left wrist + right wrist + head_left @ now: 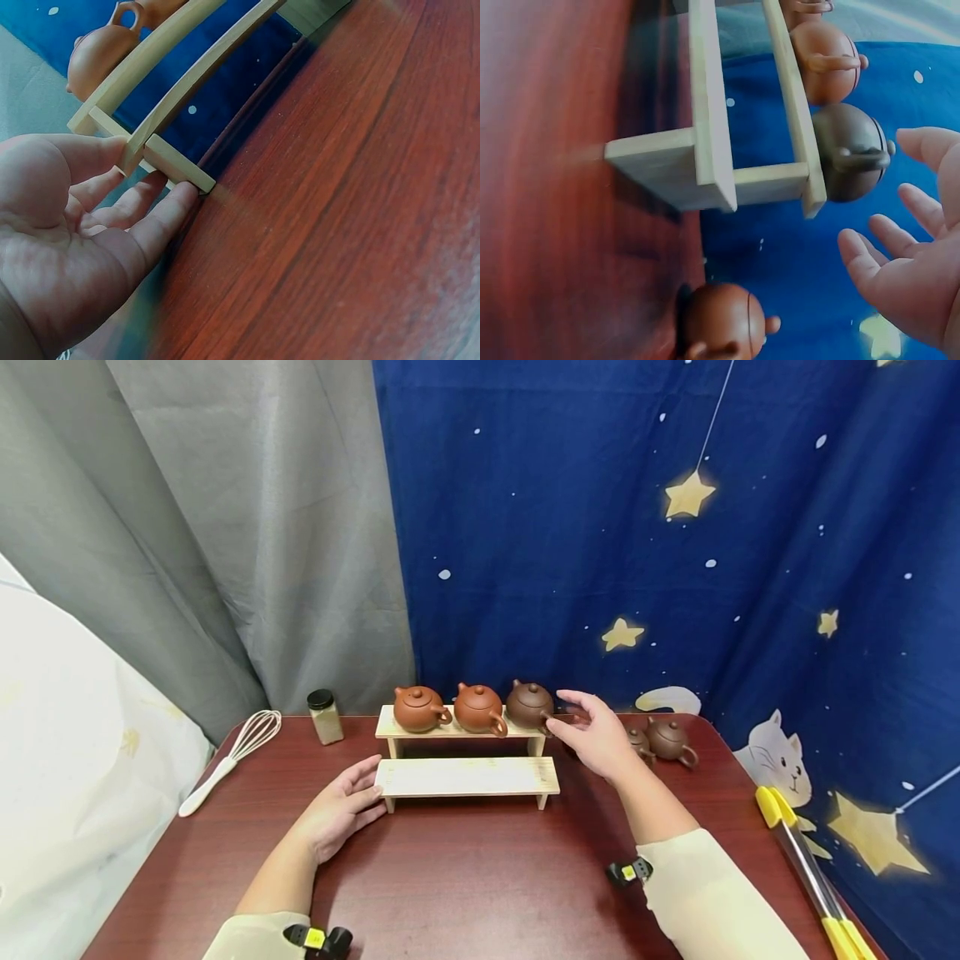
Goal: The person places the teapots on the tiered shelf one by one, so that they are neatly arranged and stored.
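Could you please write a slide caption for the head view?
Three teapots on a two-tier wooden stand, the left hand holding its end, the right hand beside the dark one.

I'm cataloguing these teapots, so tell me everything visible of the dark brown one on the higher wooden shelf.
The dark brown teapot is round, with a knobbed lid on, short spout and loop handle; it looks like matte clay. It stands upright at the right end of the higher wooden shelf, spout back-left, handle front-right, beside a reddish-brown teapot. The right hand is close, apparently not touching it.
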Demonstrator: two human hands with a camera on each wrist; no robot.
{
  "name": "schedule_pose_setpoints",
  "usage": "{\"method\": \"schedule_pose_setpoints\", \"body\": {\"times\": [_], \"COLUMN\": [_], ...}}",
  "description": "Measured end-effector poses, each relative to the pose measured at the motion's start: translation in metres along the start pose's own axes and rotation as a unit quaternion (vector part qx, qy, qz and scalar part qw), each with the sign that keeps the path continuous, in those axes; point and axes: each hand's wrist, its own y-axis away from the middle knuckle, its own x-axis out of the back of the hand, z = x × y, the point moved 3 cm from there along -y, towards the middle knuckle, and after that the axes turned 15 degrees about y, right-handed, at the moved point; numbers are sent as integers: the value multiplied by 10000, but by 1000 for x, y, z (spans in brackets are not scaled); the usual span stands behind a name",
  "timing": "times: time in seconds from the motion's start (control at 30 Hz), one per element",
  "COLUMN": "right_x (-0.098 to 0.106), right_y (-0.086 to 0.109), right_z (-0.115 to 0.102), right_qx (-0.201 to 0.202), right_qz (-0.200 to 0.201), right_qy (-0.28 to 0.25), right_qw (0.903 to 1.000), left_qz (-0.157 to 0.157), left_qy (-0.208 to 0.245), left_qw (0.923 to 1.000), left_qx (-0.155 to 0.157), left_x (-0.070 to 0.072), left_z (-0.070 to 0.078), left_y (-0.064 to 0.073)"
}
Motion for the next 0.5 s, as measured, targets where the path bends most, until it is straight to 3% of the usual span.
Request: {"method": "schedule_pose_setpoints", "body": {"times": [0.33, 0.5], "right_x": [26, 42], "right_y": [31, 37], "right_z": [45, 78], "right_qx": [-224, -347], "right_qz": [437, 719], "right_qy": [-179, 286], "right_qw": [9986, 9964], "left_qz": [60, 48], "left_qy": [-41, -32], "left_qw": [10000, 10000], "left_qx": [4, 12], "left_x": [0, -1], "left_z": [1, 1], "left_y": [0, 0]}}
